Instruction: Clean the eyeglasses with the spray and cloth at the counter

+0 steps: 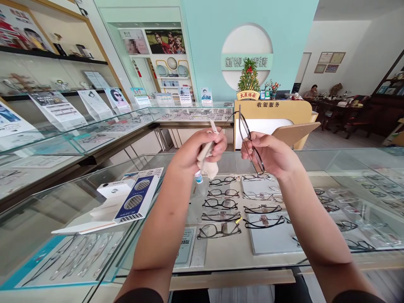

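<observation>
My left hand [202, 148] is closed around a white cleaning cloth [208, 165] and a small bottle [198, 176] whose blue-labelled end pokes out below my fist. My right hand [268, 153] pinches a pair of thin dark-framed glasses [249, 141], held edge-on and upright with one temple sticking up. Both hands hover close together above a glass display counter [331, 162]. Inside the counter lie rows of spectacle frames [221, 204] on white trays.
A blue-and-white box [139, 198] and white cards lie on the counter glass at left. More glass showcases with leaflets run along the left wall. A wooden cashier desk [277, 118] with a small decorated tree stands ahead. A person sits at a table at far right.
</observation>
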The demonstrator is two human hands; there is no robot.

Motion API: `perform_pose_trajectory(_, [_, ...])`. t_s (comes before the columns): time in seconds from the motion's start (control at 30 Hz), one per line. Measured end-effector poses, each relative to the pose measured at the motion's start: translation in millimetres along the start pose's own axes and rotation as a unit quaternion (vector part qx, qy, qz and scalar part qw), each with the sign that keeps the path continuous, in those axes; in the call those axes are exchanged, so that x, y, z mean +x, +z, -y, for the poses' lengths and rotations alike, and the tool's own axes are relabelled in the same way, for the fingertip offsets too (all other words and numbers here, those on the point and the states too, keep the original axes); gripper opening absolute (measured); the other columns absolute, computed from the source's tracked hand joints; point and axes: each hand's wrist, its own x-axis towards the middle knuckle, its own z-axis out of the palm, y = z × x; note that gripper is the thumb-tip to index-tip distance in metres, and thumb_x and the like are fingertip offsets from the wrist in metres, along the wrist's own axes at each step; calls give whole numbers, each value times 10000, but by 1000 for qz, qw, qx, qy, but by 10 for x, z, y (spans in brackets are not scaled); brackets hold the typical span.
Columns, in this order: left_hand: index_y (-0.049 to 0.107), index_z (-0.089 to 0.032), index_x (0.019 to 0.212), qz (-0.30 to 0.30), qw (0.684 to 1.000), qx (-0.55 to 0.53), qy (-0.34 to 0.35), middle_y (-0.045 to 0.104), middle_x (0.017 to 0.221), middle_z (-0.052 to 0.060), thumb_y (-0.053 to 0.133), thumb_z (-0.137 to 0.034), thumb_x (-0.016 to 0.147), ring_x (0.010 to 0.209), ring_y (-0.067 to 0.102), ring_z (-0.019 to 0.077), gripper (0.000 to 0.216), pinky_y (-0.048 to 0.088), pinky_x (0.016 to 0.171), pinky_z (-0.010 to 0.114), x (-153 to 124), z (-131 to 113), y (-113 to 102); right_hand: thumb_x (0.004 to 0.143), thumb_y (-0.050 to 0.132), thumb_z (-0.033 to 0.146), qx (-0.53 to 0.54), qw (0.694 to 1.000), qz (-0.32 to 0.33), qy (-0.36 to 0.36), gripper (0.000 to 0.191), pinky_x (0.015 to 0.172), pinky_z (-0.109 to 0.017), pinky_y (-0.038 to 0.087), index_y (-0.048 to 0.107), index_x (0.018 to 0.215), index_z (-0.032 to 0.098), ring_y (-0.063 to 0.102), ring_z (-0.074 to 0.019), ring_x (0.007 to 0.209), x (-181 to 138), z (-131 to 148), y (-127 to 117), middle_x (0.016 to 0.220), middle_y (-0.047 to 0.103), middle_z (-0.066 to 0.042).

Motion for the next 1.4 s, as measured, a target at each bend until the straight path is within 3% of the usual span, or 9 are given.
perform_pose_trajectory(0.1, [417,-247,670,2,996,-85,8,286,583,-37,799,-507,788,509,228,107,477,122,387,250,20,19,-126,764,758,260,-1,1000,5,8,135,711,-344,484,662,677,226,585,-161,715,-4,2,-18,725,629,1])
perform_pose_trajectory(0.2, [504,-258,747,-46,992,-110,44,224,593,-43,682,-604,914,496,181,118,423,86,390,273,62,78,-223,769,769,253,19,1000,-8,9,111,683,-334,471,695,691,226,606,-160,716,11,-12,-15,732,641,1])
perform_pose_trajectory(0.47, [699,-246,911,-83,985,74,130,406,639,-37,700,-510,975,513,319,112,272,212,450,262,136,187,-99,810,855,297,82,992,-89,-42,144,776,-313,550,729,768,241,674,-162,830,27,0,-35,837,726,-5])
perform_pose_trajectory(0.53, [746,-252,1041,-100,948,212,214,512,696,-40,770,-382,955,542,391,101,158,309,497,253,102,222,-4,816,860,297,81,991,-95,-41,134,803,-311,558,740,790,242,688,-160,854,29,-3,-54,866,739,-2])
perform_pose_trajectory(0.67, [740,-285,1339,-55,828,449,332,659,853,-15,729,-193,988,725,585,127,364,491,694,272,45,281,146,820,858,285,87,991,-89,-50,89,836,-309,572,781,814,241,698,-155,870,38,-13,-75,891,762,4])
perform_pose_trajectory(0.8, [739,-281,1347,-86,748,530,391,710,938,14,693,-194,1040,851,667,154,322,540,795,307,57,299,171,842,838,272,83,993,-66,-54,42,858,-334,585,811,821,247,692,-165,851,40,-17,-70,873,769,0])
perform_pose_trajectory(0.93, [741,-271,1289,-119,712,562,404,709,952,10,738,-239,1034,857,683,157,257,535,770,312,74,306,144,840,853,309,65,996,-52,-45,74,909,-372,588,803,810,264,697,-191,926,38,-25,-52,948,787,-17])
perform_pose_trajectory(1.17, [752,-256,1100,-147,699,581,390,728,961,10,734,-354,1046,825,693,160,114,510,732,319,96,338,99,827,874,364,65,992,-87,-68,136,865,-368,581,776,836,270,694,-200,966,45,-28,-52,985,760,-17])
perform_pose_trajectory(1.4, [771,-242,881,-143,757,537,344,679,887,3,823,-359,975,764,643,156,159,485,718,326,67,335,121,883,833,476,34,971,-152,-180,196,949,-432,592,740,915,307,726,-248,1144,43,-3,-140,1028,765,-16])
